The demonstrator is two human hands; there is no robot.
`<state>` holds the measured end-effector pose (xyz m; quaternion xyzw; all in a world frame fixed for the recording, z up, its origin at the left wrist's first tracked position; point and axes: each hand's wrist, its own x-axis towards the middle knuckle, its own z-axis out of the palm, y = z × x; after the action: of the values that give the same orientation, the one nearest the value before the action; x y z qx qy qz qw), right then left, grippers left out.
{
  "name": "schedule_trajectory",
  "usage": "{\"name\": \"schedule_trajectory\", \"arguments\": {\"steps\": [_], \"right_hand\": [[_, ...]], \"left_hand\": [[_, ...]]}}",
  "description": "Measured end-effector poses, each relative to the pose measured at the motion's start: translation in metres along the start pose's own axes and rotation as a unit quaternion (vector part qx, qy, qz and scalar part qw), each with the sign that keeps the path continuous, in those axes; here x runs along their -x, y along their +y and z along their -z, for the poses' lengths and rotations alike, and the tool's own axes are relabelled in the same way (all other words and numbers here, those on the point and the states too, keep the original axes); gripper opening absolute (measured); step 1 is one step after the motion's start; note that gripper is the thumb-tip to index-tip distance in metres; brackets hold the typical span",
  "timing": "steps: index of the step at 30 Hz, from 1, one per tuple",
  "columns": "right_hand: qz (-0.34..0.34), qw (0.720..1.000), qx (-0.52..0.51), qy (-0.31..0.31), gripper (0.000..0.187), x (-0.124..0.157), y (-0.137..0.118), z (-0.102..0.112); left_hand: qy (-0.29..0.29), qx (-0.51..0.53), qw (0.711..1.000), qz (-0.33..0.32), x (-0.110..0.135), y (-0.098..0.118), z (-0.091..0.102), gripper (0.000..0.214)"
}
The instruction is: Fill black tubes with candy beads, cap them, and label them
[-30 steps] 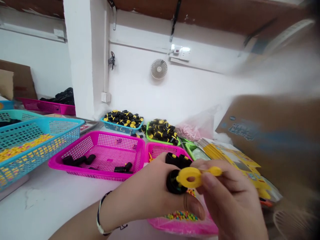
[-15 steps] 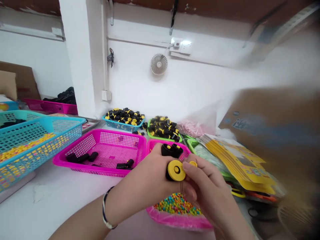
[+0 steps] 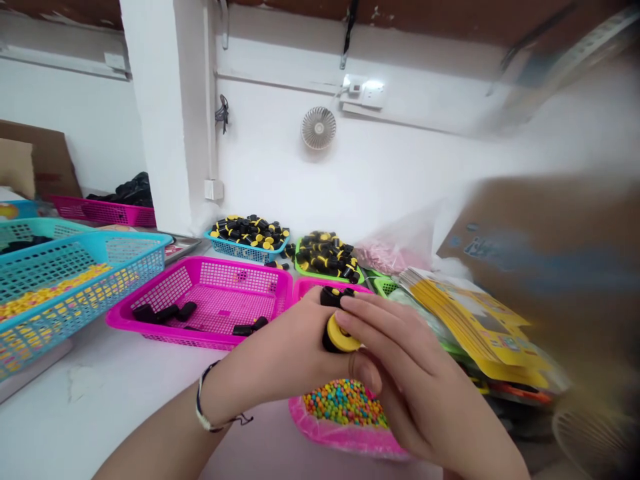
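My left hand (image 3: 293, 340) is closed around several short black plastic tubes (image 3: 331, 296) above the pink tray of beads. One held black tube faces me with a round yellow cap (image 3: 343, 335) on its end. My right hand (image 3: 410, 353) lies over that end, its fingers stretched out and their tips touching the yellow cap. Those fingers hide part of the cap and of the other tubes. Below both hands, small multicoloured round beads (image 3: 345, 402) fill the near part of a pink tray (image 3: 345, 437) lined with clear plastic.
To the left, a pink basket (image 3: 225, 293) holds several black tubes. A blue basket (image 3: 150, 257) contains yellow pieces. At the back, blue (image 3: 240, 252) and green (image 3: 305, 267) baskets are heaped with black-and-yellow tubes. Yellow printed cards (image 3: 470, 320) are stacked to the right, before a cardboard box (image 3: 545, 247).
My right hand has gone from pinching a small yellow piece beside the cap to lying with extended fingers over it. The small piece is out of sight. My left hand has shifted slightly left.
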<state>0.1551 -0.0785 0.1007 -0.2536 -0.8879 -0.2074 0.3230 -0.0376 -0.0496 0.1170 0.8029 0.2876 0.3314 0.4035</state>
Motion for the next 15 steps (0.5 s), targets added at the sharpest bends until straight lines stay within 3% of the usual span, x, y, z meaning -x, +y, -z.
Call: {"name": "schedule_trajectory", "arguments": {"steps": [8,15], "right_hand": [[0.015,0.990,0.051,0.131,0.044,-0.004,-0.005,-0.026],[0.001,0.979,0.013,0.202,0.031,-0.002,-0.008,-0.024]], "left_hand": [[-0.020,0.059,0.998,-0.023,-0.002,0.003,-0.006,0.019],[-0.059,0.138,0.987,-0.051,-0.003,0.009,-0.012,0.026]]}}
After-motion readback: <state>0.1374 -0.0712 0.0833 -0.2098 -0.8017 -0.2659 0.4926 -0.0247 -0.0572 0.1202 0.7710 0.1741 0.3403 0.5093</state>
